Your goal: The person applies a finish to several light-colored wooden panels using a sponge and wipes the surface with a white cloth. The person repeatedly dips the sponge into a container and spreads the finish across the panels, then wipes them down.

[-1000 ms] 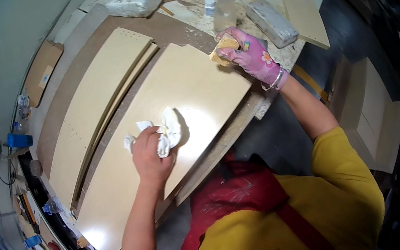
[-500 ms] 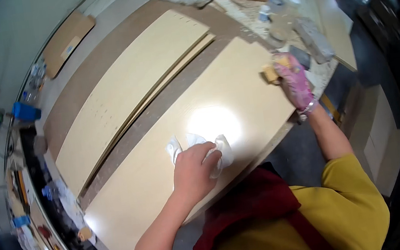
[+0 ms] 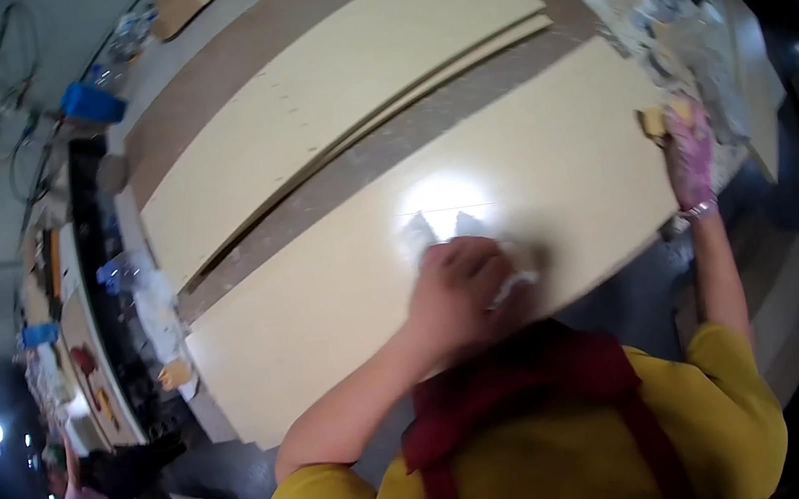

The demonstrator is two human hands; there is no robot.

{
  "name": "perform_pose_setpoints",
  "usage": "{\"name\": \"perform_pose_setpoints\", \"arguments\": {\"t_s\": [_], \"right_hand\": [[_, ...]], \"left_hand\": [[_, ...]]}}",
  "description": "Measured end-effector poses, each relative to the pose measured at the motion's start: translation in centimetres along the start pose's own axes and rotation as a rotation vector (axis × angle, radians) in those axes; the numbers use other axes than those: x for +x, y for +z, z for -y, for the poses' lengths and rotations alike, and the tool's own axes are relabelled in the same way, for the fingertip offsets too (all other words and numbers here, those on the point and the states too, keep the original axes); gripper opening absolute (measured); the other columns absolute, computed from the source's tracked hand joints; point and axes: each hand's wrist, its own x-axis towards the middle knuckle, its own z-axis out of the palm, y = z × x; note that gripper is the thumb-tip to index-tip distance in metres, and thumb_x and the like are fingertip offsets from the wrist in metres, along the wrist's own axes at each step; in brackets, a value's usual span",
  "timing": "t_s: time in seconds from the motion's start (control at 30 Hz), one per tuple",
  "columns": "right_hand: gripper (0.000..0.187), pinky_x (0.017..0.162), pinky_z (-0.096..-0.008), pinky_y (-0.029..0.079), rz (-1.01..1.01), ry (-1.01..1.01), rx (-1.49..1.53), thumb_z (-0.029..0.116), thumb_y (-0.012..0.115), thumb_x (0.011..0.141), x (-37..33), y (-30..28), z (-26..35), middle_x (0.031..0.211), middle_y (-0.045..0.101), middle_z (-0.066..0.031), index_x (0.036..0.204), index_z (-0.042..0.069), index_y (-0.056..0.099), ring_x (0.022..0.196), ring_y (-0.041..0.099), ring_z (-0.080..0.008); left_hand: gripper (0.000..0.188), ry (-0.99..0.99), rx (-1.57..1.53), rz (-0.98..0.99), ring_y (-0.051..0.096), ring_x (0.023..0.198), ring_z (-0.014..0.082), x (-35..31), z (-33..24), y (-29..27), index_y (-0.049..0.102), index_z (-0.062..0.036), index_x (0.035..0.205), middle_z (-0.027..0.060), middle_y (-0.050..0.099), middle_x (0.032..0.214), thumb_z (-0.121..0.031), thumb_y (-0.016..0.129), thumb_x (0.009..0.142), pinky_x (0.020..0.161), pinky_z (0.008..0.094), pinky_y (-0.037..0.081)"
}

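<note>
A long pale wooden board (image 3: 344, 287) lies across the bench before me. My left hand (image 3: 465, 286), bare and blurred by motion, is on the board near its front edge, fingers bent over a crumpled white cloth (image 3: 515, 285). Glare washes out part of the cloth ahead of the fingers. At the board's right end, my right hand (image 3: 692, 150), in a pink-stained glove, is closed on a small tan block (image 3: 652, 123). Behind the board, two more pale boards (image 3: 338, 86) lie stacked, slightly offset.
The brown bench top (image 3: 203, 134) shows around the boards. Clear plastic wrapping (image 3: 712, 57) lies at the far right, beyond my gloved hand. A blue box (image 3: 94, 103) is at the far left. Another person (image 3: 87, 498) shows at the lower left.
My view has turned, so the boards appear higher and farther right. My left hand's fingers look more curled over the cloth. My right hand keeps the tan block at the board's right end.
</note>
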Motion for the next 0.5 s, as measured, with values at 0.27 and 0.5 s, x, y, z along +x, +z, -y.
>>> {"name": "perform_pose_setpoints", "arguments": {"t_s": [0.27, 0.5], "right_hand": [[0.037, 0.060, -0.0223, 0.044, 0.169, 0.225, 0.100, 0.024, 0.066, 0.088, 2.3, -0.3, 2.1, 0.089, 0.061, -0.0029, 0.115, 0.002, 0.055, 0.072, 0.055, -0.0082], [0.042, 0.059, -0.0239, 0.045, -0.022, 0.006, -0.093, 0.023, 0.071, 0.083, 10.8, -3.7, -0.2, 0.088, 0.064, -0.0050, 0.114, -0.001, 0.056, 0.071, 0.059, -0.0108]], "left_hand": [[0.021, 0.038, 0.080, -0.058, 0.059, 0.089, 0.0286, 1.0, 0.2, 0.7, 0.065, -0.0088, 0.088, 0.0092, 0.062, 0.094, -0.021, 0.072, 0.072, 0.077, 0.0412, 0.043], [0.021, -0.011, 0.126, -0.124, 0.059, 0.087, 0.0314, 0.6, -0.7, 0.7, 0.063, -0.0062, 0.088, 0.0117, 0.062, 0.093, -0.020, 0.069, 0.073, 0.077, 0.0423, 0.043]]}}
